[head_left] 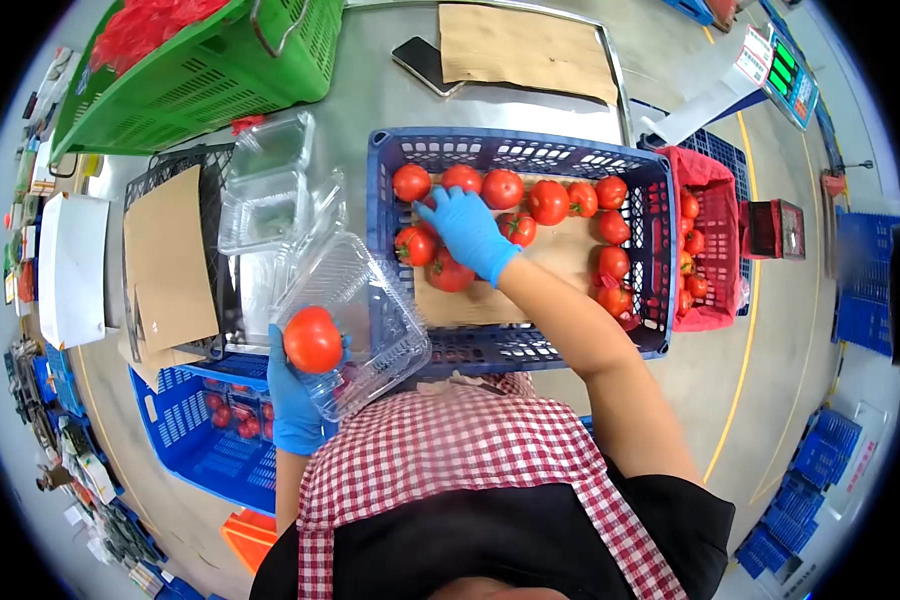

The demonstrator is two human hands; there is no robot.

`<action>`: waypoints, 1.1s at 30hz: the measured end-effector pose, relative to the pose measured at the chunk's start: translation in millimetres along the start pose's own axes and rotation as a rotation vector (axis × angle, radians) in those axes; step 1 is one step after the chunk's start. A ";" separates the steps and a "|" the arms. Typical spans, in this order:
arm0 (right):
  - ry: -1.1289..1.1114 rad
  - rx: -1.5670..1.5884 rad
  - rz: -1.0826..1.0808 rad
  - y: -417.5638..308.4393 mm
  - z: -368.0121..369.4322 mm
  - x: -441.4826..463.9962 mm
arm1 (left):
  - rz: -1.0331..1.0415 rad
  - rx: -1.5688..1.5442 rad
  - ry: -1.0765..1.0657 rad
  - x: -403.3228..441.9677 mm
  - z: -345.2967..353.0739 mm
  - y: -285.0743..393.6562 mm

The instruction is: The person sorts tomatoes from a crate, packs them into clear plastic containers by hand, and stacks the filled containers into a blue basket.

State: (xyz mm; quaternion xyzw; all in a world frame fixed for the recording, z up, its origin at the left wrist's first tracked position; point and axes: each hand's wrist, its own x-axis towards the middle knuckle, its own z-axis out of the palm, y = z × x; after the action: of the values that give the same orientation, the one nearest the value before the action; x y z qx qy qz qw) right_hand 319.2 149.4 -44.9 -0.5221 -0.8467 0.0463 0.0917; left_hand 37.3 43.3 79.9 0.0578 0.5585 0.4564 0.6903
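My left hand point(295, 400), in a blue glove, is closed around a clear plastic clamshell box point(375, 325) with its lid raised. One large red tomato point(313, 338) sits at the box's left part, over my fingers; a blue fingertip shows beside it. My right hand point(468, 232), also gloved in blue, reaches into a dark blue crate point(520, 145) from the front. Its fingers are apart, the tips touching or just above tomatoes point(461, 180) at the crate's left end. Whether a tomato is gripped beneath the palm is hidden.
More clear boxes point(265, 205) lie left of the crate. Behind stand a green basket point(200, 75), a phone point(427, 65) and cardboard point(525, 50). A red crate point(710, 170) with tomatoes is right; a blue crate point(185, 440) with packed tomatoes is lower left.
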 end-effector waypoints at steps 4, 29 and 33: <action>-0.146 0.198 0.110 1.9 -13.7 10.8 | 0.021 0.004 -0.013 1.5 -14.5 -2.2; -0.018 0.342 0.012 -104.3 -160.6 -48.2 | 0.148 0.507 -0.343 1.3 -5.9 4.8; -0.002 0.110 0.042 -113.9 -144.2 -60.2 | 0.179 0.510 -0.284 -3.4 -7.6 -3.6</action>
State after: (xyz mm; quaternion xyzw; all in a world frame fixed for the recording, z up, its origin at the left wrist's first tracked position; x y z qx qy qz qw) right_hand 275.2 41.8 109.6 -0.5339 -0.8318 0.0953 0.1184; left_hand 33.2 35.6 77.5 0.3414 0.5456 0.3481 0.6817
